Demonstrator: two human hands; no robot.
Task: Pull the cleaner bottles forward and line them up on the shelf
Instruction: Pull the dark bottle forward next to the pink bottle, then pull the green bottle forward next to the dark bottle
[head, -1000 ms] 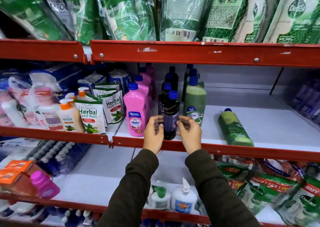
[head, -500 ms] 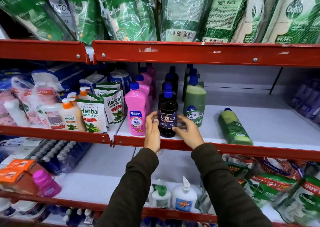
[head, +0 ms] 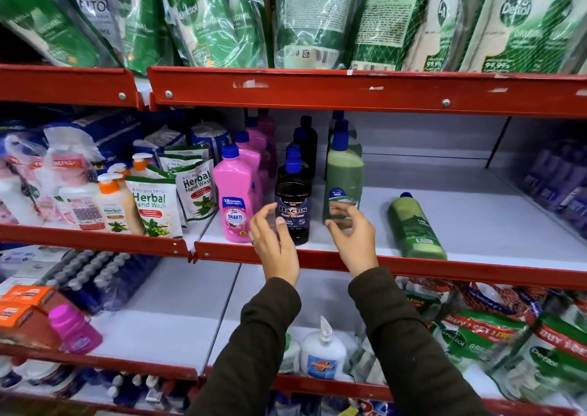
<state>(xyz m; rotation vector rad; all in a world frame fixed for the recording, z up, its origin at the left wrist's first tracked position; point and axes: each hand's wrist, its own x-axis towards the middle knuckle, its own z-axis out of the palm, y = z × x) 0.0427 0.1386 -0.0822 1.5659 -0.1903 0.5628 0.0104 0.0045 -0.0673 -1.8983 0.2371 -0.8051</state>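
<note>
A black Bactin floor cleaner bottle (head: pixel 292 202) with a blue cap stands upright at the front edge of the white middle shelf (head: pixel 476 225). A pink Shakti bottle (head: pixel 234 197) stands to its left and a green bottle (head: pixel 343 181) to its right, each with more bottles of the same colour lined up behind. Another green bottle (head: pixel 415 227) lies on its side further right. My left hand (head: pixel 273 241) hovers open just left of the black bottle, not gripping it. My right hand (head: pixel 352 236) is open in front of the green bottle's label, fingers spread.
Herbal hand wash pouches (head: pixel 155 204) and pump bottles (head: pixel 111 204) fill the shelf section to the left. Green refill pouches (head: pixel 222 18) hang over the red shelf lip (head: pixel 349 90) above. The lower shelf holds sanitiser bottles (head: pixel 322 350) and green packs (head: pixel 508 345).
Both hands have let go of the black bottle, which now stands at the shelf front. My right hand has shifted right toward the green bottle; my left has opened and drawn back.
</note>
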